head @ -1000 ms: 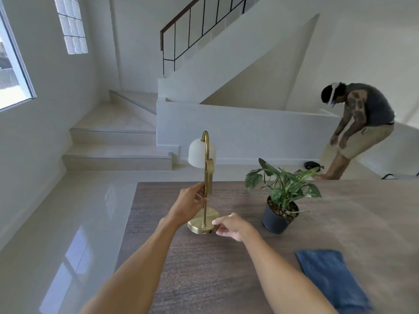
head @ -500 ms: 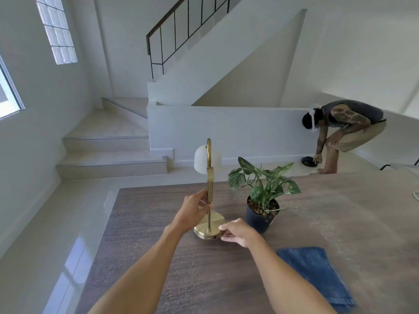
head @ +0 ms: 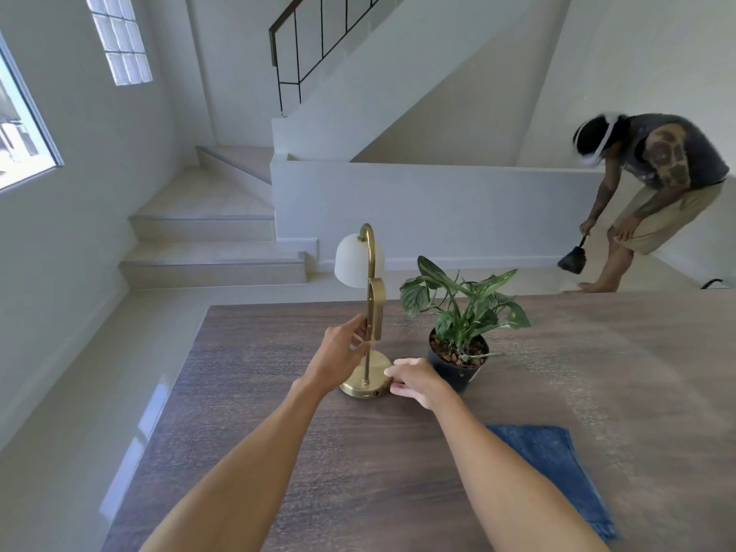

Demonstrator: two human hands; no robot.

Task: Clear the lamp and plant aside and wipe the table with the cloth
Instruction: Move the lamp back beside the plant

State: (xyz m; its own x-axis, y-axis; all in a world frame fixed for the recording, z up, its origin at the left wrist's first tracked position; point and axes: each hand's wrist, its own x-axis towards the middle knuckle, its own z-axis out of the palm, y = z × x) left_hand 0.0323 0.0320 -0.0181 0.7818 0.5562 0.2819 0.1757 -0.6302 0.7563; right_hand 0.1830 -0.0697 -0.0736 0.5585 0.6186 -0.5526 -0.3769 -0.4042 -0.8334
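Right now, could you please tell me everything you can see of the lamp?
The lamp stands upright on the wooden table, left of the potted plant. It has a round brass-coloured base, a slim stem arching over, and a white dome shade. The left hand grips its stem; the right hand touches its base.

The lamp [head: 368, 312] looks like brushed brass, a satin metal with soft highlights on its stem and round base, and its shade [head: 350, 260] is a matt, milky white, glass or plastic, I cannot tell which. The table [head: 278, 452] has a dark wood-grain top, matt and finely streaked. The cloth [head: 557, 468] is blue woven fabric, denim-like, slightly mottled. The plant [head: 462, 308] has smooth, faintly glossy leaves in a dark matt pot [head: 450, 370]. The floor [head: 79, 412] is glossy pale tile that mirrors the window.
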